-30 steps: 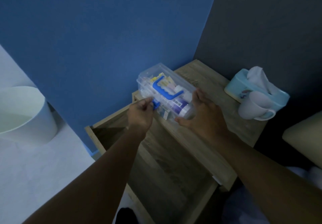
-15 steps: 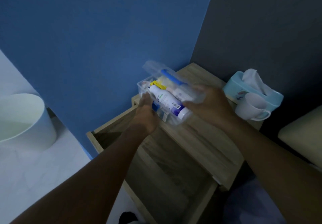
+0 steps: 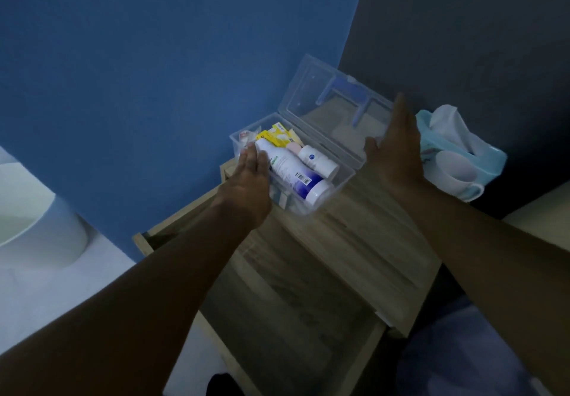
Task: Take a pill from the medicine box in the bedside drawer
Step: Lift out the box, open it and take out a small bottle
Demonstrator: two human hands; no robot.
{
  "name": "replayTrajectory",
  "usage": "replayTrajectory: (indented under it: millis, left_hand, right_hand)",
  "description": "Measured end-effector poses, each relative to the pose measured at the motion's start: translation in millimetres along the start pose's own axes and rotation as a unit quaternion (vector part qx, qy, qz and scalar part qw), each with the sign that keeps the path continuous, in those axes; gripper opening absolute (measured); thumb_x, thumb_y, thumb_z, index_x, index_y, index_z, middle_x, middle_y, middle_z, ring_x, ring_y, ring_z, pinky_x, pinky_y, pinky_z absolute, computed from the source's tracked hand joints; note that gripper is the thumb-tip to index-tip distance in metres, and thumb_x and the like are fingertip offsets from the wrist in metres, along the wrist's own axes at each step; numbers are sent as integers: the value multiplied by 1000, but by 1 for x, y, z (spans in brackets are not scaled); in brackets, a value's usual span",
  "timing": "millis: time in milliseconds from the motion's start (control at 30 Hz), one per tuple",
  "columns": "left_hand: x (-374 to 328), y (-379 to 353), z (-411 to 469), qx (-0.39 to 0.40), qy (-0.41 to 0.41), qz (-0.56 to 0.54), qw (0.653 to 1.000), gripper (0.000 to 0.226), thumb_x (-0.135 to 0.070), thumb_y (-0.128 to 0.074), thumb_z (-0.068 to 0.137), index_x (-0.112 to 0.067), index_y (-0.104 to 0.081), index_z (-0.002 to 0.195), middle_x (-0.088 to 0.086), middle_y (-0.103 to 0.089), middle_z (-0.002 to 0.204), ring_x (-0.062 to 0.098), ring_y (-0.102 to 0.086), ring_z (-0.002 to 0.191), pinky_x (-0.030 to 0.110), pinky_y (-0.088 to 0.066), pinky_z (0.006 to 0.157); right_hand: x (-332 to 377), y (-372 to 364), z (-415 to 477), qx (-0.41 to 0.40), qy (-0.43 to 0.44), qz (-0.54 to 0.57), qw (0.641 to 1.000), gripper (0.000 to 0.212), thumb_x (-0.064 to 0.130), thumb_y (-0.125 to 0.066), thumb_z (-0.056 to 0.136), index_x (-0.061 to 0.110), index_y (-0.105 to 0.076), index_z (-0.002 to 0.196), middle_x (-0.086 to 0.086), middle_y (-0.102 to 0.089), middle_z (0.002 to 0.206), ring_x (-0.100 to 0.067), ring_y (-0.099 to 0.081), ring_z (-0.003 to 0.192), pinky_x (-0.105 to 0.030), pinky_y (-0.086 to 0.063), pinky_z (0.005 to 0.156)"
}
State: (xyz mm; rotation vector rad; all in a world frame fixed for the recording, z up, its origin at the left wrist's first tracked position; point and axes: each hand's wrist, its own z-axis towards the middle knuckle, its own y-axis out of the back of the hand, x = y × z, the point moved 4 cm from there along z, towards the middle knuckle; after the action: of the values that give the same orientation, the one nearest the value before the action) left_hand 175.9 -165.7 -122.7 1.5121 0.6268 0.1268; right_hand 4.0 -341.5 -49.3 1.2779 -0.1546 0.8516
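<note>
A clear plastic medicine box (image 3: 345, 176) stands on the wooden bedside table (image 3: 364, 235) with its lid (image 3: 327, 109) swung back and upright. Inside lie a large white bottle with a purple band (image 3: 293, 173), a small white bottle (image 3: 317, 160) and yellow packets (image 3: 277, 135). My left hand (image 3: 249, 180) rests flat against the box's near-left side, fingers touching the large bottle. Fingers spread, my right hand (image 3: 398, 146) presses against the lid's right edge. The empty drawer (image 3: 277, 303) below is pulled out.
A light-blue tissue box (image 3: 490, 161) and a white mug (image 3: 456, 176) sit at the table's back right, close to my right hand. A white bin (image 3: 34, 229) stands on the floor at left. Blue and dark walls meet behind the table.
The lid went from closed to fully open, pushed back by my right hand. My left hand left the blue front latch and now lies on the box's side.
</note>
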Motion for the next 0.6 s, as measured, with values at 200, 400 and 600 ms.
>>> replayTrajectory:
  millis: [200,400,600]
  left_hand:
    - [1,-4,2,-37,-19,34,999,74,-9,-43,97,-6,0,156,19,7,164,35,1,152,45,-20,119]
    - [3,-4,1,-35,-32,52,998,73,-7,-40,96,-6,3,156,19,8,164,35,3,152,44,-21,119]
    - [3,-3,-3,-29,-33,54,998,73,-9,-38,99,-7,7,155,17,12,164,33,6,152,41,-24,118]
  right_hand:
    - [-31,-40,1,37,-95,3,995,89,12,-59,95,7,2,160,-14,-7,168,-28,-16,154,-17,-11,101]
    - [0,-38,-8,-2,5,-84,996,69,19,-58,90,7,-31,152,-20,-15,166,-38,-23,150,-45,-27,120]
    - [66,-69,4,174,311,-143,923,31,21,-52,94,13,-69,118,-10,-65,126,-30,-59,118,-43,-46,102]
